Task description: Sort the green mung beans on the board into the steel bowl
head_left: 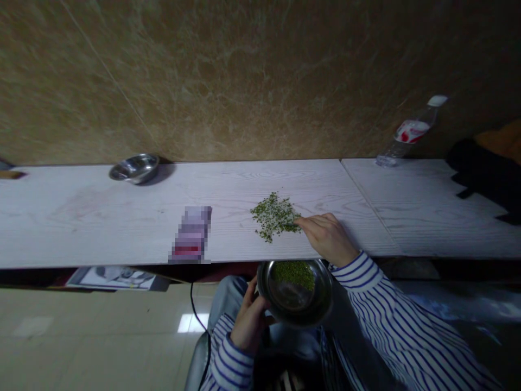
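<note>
My left hand grips the light, slick bowl by its rim; my right, fingers bunched, touches green bits.

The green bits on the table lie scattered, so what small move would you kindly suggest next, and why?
Perhaps draw some green bits to the near table edge with the right hand, since its fingers are at them and the left hand holds a bowl of similar bits there.

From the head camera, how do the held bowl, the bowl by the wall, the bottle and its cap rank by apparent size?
1. Held bowl
2. Bottle and bowl by the wall: too alike to rank
3. Cap
</note>
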The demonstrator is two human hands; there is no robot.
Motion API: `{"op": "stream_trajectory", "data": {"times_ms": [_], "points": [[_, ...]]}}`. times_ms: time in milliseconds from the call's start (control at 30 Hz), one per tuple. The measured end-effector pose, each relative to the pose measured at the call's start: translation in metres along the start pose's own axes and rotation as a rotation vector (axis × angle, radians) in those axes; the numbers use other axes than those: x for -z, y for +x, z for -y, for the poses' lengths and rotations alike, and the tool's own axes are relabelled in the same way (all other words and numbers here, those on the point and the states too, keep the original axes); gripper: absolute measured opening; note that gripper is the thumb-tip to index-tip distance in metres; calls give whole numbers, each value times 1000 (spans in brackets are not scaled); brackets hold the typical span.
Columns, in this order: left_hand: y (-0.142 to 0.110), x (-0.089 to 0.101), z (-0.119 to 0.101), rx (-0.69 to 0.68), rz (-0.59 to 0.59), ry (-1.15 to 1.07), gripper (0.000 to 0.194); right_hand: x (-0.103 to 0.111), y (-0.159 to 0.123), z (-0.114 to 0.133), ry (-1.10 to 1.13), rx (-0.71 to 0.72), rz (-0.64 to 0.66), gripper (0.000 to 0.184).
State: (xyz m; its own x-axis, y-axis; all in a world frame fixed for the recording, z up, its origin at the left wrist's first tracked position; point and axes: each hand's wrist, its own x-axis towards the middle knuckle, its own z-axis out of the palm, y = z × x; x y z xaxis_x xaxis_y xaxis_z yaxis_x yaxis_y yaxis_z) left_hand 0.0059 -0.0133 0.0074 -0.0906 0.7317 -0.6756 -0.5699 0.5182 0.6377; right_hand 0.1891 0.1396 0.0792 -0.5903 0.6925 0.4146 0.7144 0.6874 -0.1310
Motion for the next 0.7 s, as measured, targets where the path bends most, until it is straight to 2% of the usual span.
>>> {"op": "stream_trajectory", "data": {"times_ms": [200, 367, 700], "points": [[-1, 1, 1, 2, 12, -15, 74, 4, -17, 8, 61, 36, 0, 25], [-3, -2, 0, -2, 18, -15, 74, 6, -18, 5, 21, -26, -29, 25], [-4, -4, 0, -13, 55, -22, 77, 15, -29, 20, 30, 45, 43, 26]]}}
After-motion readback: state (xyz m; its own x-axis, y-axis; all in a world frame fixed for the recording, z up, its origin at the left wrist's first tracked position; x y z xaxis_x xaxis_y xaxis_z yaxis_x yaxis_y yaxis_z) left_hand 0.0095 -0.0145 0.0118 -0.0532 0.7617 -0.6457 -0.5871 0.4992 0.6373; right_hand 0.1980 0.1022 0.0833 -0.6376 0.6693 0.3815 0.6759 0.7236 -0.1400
